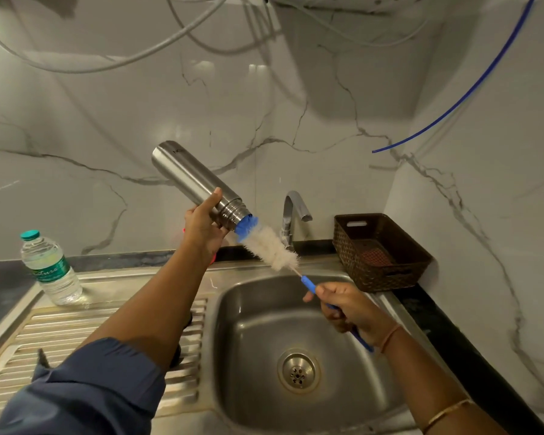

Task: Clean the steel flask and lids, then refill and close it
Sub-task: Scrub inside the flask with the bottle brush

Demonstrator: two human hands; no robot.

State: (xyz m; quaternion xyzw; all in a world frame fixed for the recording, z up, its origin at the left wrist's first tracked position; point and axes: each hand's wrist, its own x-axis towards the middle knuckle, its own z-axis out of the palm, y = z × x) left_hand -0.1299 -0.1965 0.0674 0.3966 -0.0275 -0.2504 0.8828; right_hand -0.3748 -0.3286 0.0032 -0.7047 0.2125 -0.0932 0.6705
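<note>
Above one steel sink [248, 324] with marble walls [107, 136], left hand [203, 226] grips one flask [186, 175], right hand [347, 304] grips one bottle brush [270, 246].

Lidless steel flask [186, 177] aloft above the sink [248, 324], tilted mouth-down, blue-tipped white bottle brush [270, 249] at its mouth

White veined marble walls [107, 136], steel sink [248, 324], dark countertop [0, 287]
</note>
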